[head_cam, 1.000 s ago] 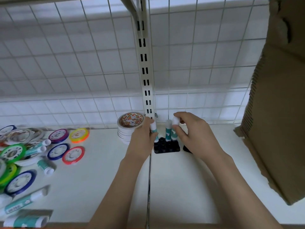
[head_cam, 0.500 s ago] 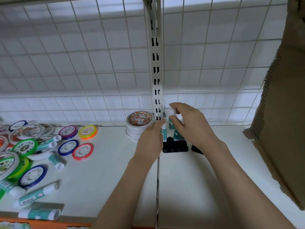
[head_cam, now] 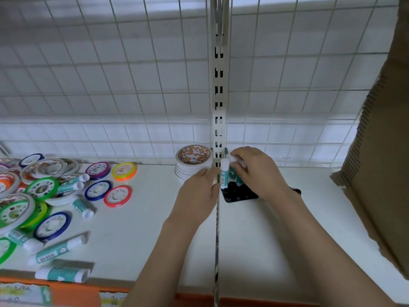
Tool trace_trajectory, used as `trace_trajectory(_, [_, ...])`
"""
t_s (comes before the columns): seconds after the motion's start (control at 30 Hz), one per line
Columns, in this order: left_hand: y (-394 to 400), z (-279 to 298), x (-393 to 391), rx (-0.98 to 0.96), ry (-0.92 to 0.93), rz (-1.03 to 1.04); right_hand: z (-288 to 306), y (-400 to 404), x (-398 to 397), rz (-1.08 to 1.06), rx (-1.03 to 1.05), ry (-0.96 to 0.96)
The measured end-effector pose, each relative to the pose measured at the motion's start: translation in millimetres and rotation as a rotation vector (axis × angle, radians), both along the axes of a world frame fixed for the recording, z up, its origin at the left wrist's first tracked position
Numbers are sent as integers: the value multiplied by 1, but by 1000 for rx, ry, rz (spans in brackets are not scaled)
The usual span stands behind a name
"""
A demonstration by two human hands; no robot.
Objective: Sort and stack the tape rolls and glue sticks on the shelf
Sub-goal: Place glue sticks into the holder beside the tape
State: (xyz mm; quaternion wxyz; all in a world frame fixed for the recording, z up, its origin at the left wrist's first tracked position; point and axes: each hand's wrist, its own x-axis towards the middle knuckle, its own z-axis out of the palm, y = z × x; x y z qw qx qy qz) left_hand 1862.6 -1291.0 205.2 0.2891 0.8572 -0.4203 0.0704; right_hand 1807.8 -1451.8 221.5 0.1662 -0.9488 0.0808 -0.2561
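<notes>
A black holder tray (head_cam: pixel 240 195) sits at the back of the white shelf (head_cam: pixel 276 235), beside a stack of white tape rolls (head_cam: pixel 193 161). My left hand (head_cam: pixel 198 192) grips an upright teal-and-white glue stick (head_cam: pixel 224 173) at the tray's left edge. My right hand (head_cam: pixel 257 171) pinches the white cap of another glue stick (head_cam: pixel 232 171) standing in the tray; its fingers hide most of it. Loose coloured tape rolls (head_cam: pixel 97 189) and several glue sticks (head_cam: pixel 58 251) lie scattered on the shelf's left side.
A wire grid back panel (head_cam: pixel 132 85) and a slotted upright post (head_cam: pixel 219 96) close off the rear. A tall cardboard box (head_cam: pixel 385 151) stands at the right. An orange shelf lip (head_cam: pixel 73 291) runs along the front edge.
Both hands stayed at the holder. The left hand's glue stick stands upright at the tray's left edge, and the right hand has come down a little over the sticks. The camera shifted left.
</notes>
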Motion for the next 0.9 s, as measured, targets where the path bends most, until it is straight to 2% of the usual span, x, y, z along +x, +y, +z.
trace_trajectory(0.27, [20, -25, -4, 150, 21, 96, -1, -1, -3, -3, -23, 31])
trace_trajectory(0.5, [35, -35, -1, 103, -62, 153, -18, 0, -4, 5, -14, -84])
trace_trajectory(0.9, [42, -42, -4, 33, -78, 208, -33, 12, 10, -78, -77, -303])
